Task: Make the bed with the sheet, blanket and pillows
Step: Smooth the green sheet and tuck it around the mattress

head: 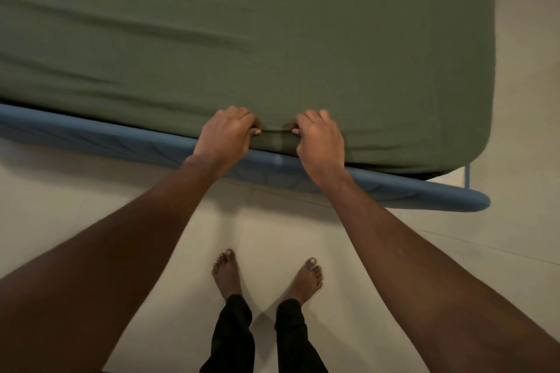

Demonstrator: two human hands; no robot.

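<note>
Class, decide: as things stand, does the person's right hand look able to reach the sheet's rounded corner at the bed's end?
Probably yes. The right hand grips the green sheet on the same edge as the corner, and nothing lies between them, though it must let go first.

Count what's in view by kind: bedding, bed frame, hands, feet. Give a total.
Sheets: 1, the green sheet
Bed frames: 1, the blue bed frame
Hands: 2, left hand and right hand, both gripping the sheet's edge
Bare feet: 2, left foot and right foot
Pillows and blankets: 0 in view
Total: 6
</note>
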